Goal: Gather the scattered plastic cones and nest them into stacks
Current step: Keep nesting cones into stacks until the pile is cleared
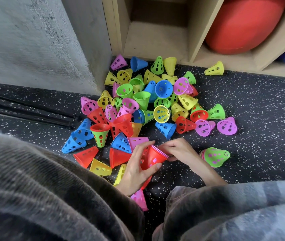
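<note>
Left hand [135, 166] is wrapped round a red perforated plastic cone [153, 158], right hand [178, 150] pinching the pink rims nested in its mouth, low over the speckled dark floor [259, 110], just in front of the big multicoloured cone pile [148, 100].

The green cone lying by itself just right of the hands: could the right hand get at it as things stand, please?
Probably yes: the green cone lies on bare floor beside the right hand, nothing between, though that hand is busy pinching the red cone.

Dark ribbed fleece sleeve [39, 188], blue-grey plaid sleeve [252, 206], bare hands
</note>
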